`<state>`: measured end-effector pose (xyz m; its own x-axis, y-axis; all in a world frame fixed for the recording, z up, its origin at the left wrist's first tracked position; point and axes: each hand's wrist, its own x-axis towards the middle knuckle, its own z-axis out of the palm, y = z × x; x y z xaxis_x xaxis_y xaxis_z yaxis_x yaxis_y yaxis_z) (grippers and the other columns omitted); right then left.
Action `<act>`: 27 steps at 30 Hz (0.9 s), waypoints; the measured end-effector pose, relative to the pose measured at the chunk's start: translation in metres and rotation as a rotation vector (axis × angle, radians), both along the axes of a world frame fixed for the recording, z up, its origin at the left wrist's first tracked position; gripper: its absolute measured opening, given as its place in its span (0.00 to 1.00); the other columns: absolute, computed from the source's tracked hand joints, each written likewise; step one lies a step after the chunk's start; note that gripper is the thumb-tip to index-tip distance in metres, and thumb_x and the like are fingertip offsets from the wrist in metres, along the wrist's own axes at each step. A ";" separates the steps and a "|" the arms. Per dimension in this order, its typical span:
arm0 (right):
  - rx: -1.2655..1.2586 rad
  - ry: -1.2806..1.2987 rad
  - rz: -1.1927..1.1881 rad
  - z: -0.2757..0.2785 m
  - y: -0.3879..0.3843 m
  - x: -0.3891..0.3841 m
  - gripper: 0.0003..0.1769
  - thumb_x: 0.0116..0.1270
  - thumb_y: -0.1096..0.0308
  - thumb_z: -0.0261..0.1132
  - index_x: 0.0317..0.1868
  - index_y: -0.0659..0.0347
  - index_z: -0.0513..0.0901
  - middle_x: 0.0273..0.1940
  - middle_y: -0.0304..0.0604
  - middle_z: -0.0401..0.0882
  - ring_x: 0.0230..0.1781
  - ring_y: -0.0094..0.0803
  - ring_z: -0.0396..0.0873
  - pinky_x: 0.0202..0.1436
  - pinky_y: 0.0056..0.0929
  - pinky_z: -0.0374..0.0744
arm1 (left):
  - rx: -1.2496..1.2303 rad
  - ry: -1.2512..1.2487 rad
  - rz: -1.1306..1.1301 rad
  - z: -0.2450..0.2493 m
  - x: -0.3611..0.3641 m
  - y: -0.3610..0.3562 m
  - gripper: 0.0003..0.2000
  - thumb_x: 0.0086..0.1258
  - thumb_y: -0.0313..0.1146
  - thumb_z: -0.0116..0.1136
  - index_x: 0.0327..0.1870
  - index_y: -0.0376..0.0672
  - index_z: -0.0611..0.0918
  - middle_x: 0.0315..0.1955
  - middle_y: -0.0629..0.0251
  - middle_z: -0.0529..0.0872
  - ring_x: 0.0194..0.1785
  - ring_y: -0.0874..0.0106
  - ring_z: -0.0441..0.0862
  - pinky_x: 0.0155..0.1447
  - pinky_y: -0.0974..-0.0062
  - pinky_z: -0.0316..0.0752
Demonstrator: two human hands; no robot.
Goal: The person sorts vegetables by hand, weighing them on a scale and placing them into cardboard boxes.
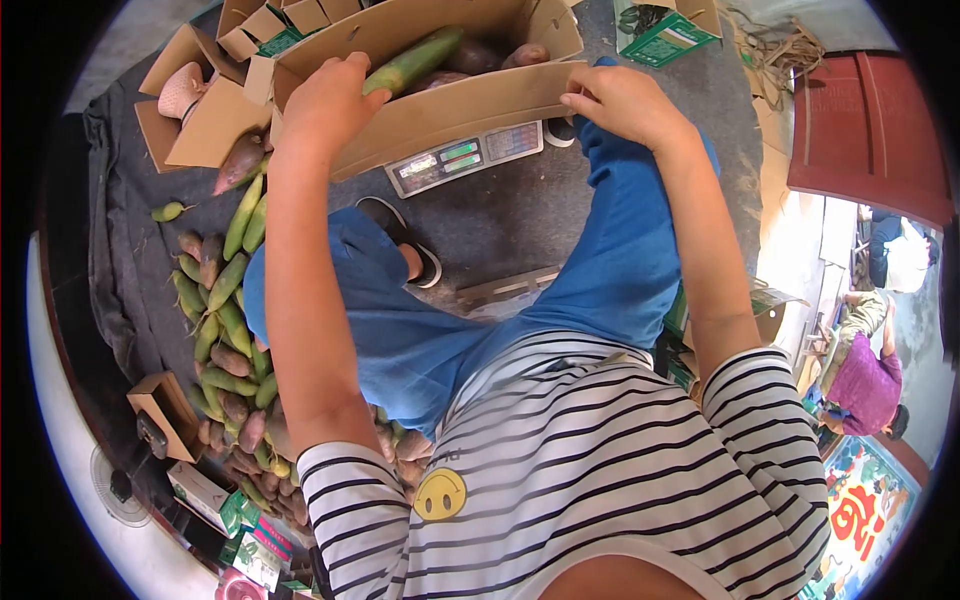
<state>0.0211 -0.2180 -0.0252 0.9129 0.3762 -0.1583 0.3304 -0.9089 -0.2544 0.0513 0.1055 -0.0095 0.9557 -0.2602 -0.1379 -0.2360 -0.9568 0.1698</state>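
Note:
An open cardboard box (460, 120) stands at the top of the view, over a digital scale (465, 160) with lit displays. Inside lie a long green radish (415, 60) and several purplish-brown roots (525, 56). My left hand (335, 100) holds the box's near wall by the left corner, its thumb beside the green radish. At the right end of that wall, my right hand (620, 103) pinches the top edge between thumb and fingers. The underside of the box is hidden.
Green radishes (230, 325) and reddish roots (252, 430) are piled on dark cloth at left. An open box with a pink woven item (182, 92) stands upper left. Two other people (868, 385) (900, 250) are far right, near a red door (865, 135).

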 end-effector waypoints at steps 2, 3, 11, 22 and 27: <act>-0.015 0.020 0.012 0.001 0.002 -0.001 0.16 0.67 0.54 0.58 0.37 0.59 0.82 0.34 0.47 0.84 0.38 0.47 0.82 0.43 0.44 0.77 | -0.028 -0.007 -0.014 -0.003 -0.001 0.003 0.19 0.64 0.40 0.62 0.52 0.40 0.77 0.48 0.52 0.81 0.54 0.55 0.79 0.56 0.58 0.75; -0.022 0.029 0.017 0.001 0.004 -0.001 0.16 0.67 0.55 0.58 0.37 0.58 0.82 0.34 0.47 0.84 0.38 0.47 0.81 0.43 0.44 0.77 | -0.042 -0.012 -0.022 -0.003 -0.001 0.003 0.19 0.64 0.40 0.62 0.52 0.40 0.77 0.48 0.52 0.81 0.54 0.55 0.79 0.56 0.58 0.75; 0.031 -0.004 0.041 -0.003 0.013 -0.002 0.17 0.69 0.54 0.56 0.40 0.60 0.81 0.36 0.52 0.82 0.40 0.50 0.81 0.44 0.45 0.77 | -0.058 0.059 -0.093 -0.001 -0.003 -0.004 0.24 0.58 0.41 0.67 0.54 0.41 0.76 0.49 0.51 0.81 0.55 0.54 0.78 0.56 0.59 0.74; -0.027 -0.096 0.134 -0.027 0.038 0.008 0.16 0.60 0.57 0.62 0.34 0.62 0.87 0.35 0.51 0.85 0.42 0.49 0.82 0.48 0.46 0.77 | -0.058 0.134 -0.325 -0.033 -0.001 -0.020 0.22 0.60 0.35 0.64 0.55 0.39 0.75 0.46 0.45 0.80 0.52 0.48 0.77 0.52 0.55 0.74; 0.130 -0.164 0.168 -0.014 0.053 -0.002 0.16 0.66 0.56 0.58 0.39 0.60 0.84 0.33 0.51 0.84 0.38 0.50 0.83 0.44 0.51 0.77 | 0.049 0.085 -0.329 -0.052 0.005 -0.015 0.19 0.64 0.35 0.61 0.53 0.36 0.75 0.44 0.45 0.80 0.49 0.48 0.78 0.50 0.54 0.74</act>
